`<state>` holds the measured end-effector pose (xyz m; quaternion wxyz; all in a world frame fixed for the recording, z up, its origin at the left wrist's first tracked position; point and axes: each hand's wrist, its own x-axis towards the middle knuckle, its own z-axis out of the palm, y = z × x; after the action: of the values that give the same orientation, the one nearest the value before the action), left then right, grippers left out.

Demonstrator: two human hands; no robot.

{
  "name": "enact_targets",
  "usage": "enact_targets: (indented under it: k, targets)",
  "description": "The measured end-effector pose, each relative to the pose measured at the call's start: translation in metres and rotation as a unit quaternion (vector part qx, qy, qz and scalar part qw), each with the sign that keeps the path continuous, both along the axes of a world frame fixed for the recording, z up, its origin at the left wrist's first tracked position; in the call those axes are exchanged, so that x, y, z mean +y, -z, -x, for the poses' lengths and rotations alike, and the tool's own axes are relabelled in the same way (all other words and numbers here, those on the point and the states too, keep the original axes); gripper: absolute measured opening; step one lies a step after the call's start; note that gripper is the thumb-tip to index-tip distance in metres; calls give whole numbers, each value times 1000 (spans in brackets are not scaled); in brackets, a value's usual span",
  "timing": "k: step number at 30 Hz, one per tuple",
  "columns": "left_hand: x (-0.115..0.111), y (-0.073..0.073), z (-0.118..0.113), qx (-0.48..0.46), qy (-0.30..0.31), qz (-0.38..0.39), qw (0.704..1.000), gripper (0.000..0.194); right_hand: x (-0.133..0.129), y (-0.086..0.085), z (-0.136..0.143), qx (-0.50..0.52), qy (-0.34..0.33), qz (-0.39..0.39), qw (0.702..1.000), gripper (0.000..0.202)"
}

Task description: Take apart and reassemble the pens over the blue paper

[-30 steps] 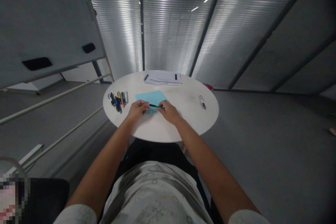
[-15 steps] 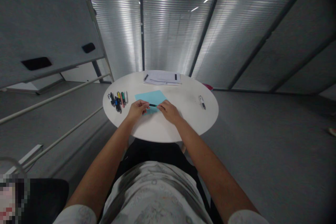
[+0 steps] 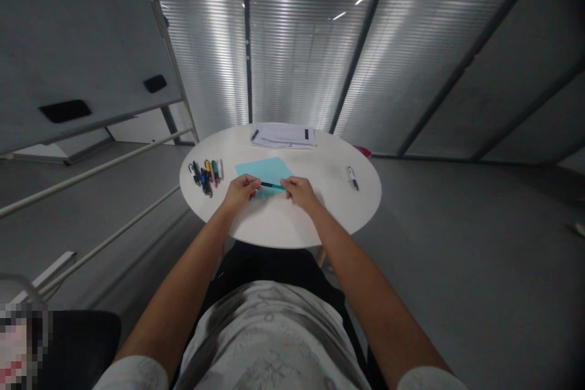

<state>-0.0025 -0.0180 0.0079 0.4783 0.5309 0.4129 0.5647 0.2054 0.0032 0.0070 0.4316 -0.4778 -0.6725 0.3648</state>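
A slim black-and-green pen (image 3: 273, 186) is stretched level between my two hands over the table. My left hand (image 3: 240, 191) pinches its dark end, and my right hand (image 3: 300, 192) is closed on the green end. Fingertips hide both ends of the pen. Under it lies a light-blue sheet of paper (image 3: 269, 167), partly covered by my hands.
On the round white table (image 3: 329, 213), several pens and markers (image 3: 211, 174) lie in a cluster at the left. A white-and-black marker (image 3: 352, 178) rests at the right, and a stack of papers (image 3: 283, 136) sits at the back. A board on a metal frame (image 3: 95, 173) stands left.
My right hand has shifted to the right, and more of the pen's green part shows between my hands. The left hand stays nearly in place.
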Motion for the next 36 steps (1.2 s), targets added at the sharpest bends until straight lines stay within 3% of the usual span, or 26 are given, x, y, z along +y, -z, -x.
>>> enact_targets:
  k: [5,8,12,17,22,26,30,36]
  targets:
    - [0,1,-1,4,-7,-4,1000,30,1,-6,-3,175,-22,71,982,30]
    - [0,1,-1,1,-5,-1,1000,30,2,-7,-4,217,-18,91,972,31]
    - [1,2,-1,5,6,-3,1000,28,2,-7,-4,233,5,107,967,30]
    - [1,2,0,-16,-8,-2,1000,28,3,-6,-4,272,-28,90,958,26]
    - [0,1,0,-9,-2,-4,1000,28,0,-8,-3,234,12,87,968,24]
    - [-1,-1,-1,-15,-3,-1,1000,27,0,-9,-4,267,-20,90,959,24]
    - [-1,-1,-1,-23,-3,-2,1000,28,4,-6,-6,298,-43,93,949,29]
    - [1,-1,-1,-21,-15,-9,1000,27,5,-5,-5,241,-11,77,967,44]
